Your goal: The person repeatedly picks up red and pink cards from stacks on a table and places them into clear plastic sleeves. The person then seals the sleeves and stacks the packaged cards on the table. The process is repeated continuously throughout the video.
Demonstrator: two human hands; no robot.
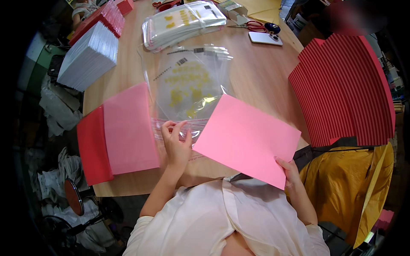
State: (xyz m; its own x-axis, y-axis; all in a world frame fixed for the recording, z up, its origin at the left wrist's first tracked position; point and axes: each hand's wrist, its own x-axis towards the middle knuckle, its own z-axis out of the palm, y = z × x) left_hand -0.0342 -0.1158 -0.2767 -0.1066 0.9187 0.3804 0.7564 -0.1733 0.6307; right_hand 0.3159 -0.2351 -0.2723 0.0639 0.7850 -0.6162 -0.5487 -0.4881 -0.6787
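My right hand (291, 171) holds a flat pink sheet (250, 141) by its lower right corner, thumb on top. The sheet is tilted, and its left corner comes close to my left hand (177, 143). With bent fingers, my left hand grips the near edge of a clear plastic bag (162, 102) printed with yellow shapes. This bag is the top one of a loose pile lying flat on the table. To the left lies a stack of pink sheets (130, 128), partly over a red sheet (95, 145).
At the far side lie a bundle of clear bags (183, 21), red scissors (256, 26) and a white phone (265, 39). A white stack (89, 57) stands far left, a tall red stack (341, 91) right. A yellow cloth or bag (341, 183) hangs beside me, below the red stack.
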